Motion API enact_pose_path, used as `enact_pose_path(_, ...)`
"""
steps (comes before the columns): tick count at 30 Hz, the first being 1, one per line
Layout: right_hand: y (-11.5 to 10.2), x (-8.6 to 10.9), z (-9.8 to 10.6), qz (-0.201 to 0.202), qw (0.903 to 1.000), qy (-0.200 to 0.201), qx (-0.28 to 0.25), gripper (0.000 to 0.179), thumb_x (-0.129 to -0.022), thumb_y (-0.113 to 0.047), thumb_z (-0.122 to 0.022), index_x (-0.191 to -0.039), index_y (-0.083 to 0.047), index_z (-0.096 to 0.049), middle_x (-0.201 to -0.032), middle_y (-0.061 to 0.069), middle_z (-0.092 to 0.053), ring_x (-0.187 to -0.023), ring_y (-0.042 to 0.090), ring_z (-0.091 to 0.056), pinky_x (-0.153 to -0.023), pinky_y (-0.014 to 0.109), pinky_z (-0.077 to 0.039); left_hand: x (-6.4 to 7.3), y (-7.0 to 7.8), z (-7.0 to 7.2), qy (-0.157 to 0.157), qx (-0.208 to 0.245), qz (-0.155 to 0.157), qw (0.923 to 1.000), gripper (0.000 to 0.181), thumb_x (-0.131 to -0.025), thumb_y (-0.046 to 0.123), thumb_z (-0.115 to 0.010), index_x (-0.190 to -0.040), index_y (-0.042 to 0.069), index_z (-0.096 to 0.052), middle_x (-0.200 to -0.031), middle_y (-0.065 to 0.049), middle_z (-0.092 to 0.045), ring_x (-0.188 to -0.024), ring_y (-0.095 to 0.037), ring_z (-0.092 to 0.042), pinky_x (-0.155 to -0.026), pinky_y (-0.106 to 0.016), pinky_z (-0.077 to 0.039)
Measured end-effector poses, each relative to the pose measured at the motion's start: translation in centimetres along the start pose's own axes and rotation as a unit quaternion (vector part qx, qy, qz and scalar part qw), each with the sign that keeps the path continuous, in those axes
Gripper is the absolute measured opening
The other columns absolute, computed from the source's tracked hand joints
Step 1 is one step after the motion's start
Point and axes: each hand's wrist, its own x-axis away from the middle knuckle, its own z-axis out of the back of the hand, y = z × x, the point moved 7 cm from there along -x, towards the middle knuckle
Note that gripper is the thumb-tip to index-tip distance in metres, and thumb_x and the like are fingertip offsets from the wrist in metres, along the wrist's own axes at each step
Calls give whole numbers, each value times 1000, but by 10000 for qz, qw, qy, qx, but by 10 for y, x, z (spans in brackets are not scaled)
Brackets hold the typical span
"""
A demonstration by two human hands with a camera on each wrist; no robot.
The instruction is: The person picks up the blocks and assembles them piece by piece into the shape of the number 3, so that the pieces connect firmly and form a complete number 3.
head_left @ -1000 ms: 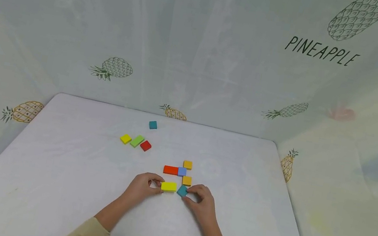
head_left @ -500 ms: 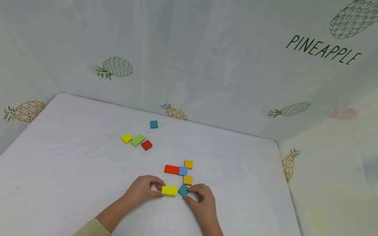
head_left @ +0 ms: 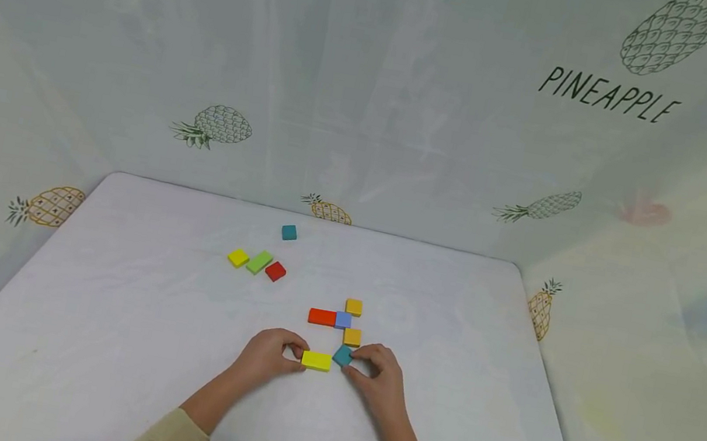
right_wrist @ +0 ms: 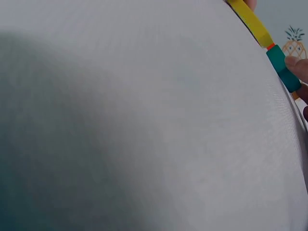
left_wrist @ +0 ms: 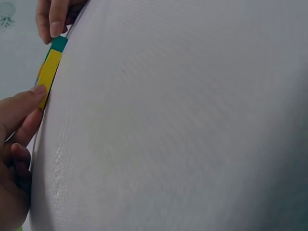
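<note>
My left hand [head_left: 268,353] pinches the left end of a yellow rectangular block [head_left: 317,361] between thumb and fingers. Just to its right, my right hand [head_left: 380,380] pinches a teal square block [head_left: 342,356], which sits turned at an angle. A narrow gap parts the two blocks in the head view. Behind the teal block lies an orange-yellow square block [head_left: 352,338]. Beyond that, a blue square block [head_left: 344,320] touches a red-orange rectangular block [head_left: 322,317] on its left. A second orange-yellow block [head_left: 354,307] lies at the blue one's far side.
Farther back on the white table [head_left: 132,308] lie a yellow block [head_left: 238,258], a light green block [head_left: 259,262] and a red block [head_left: 276,271]. Another teal block [head_left: 290,233] is near the back edge. A pineapple-print curtain [head_left: 378,83] surrounds the table.
My left hand has drawn the yellow block a little toward me, away from the red-orange block. The right hand and its teal block have stayed nearly in place.
</note>
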Motion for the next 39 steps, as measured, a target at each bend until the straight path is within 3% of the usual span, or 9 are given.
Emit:
enact_pose_path(16,-4,1,1,44,9999,102,-5,22,-77,-14,-84,-94,-22,-73,-98,-16,-63,-99,11,-55,-89,28,-47,-2,1,-3,38,-318,7,9995,26,-75,18,-85,-99,17,-75,-75,15,-57,-75,-12,-50,-70,-29,-47)
enact_pose_path(39,-4,1,1,37,9999,99,75,22,-76,-14,-84,-94,-22,-73,-98,-16,-62,-99,11,-55,-89,29,-47,-2,-2,-5,50,-279,-57,9996,27,-75,19,-85,-100,18,-74,-76,15,-57,-73,-12,-49,-65,-26,-45)
